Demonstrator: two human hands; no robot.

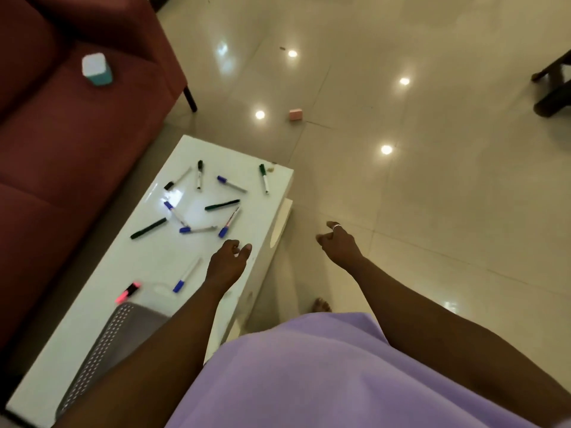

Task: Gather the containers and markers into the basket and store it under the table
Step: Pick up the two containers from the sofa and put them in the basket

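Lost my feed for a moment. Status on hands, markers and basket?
Left hand and right hand empty. Markers scattered on white table, none in grey basket. Nothing in the way.

Home living room, maroon sofa (61, 143), low white coffee table (129, 307), glossy tiled floor (432, 180)

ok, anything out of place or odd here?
Yes. A teal-and-white container sits on the red sofa, a small pink block lies alone on the floor, and the markers lie scattered across the white table.
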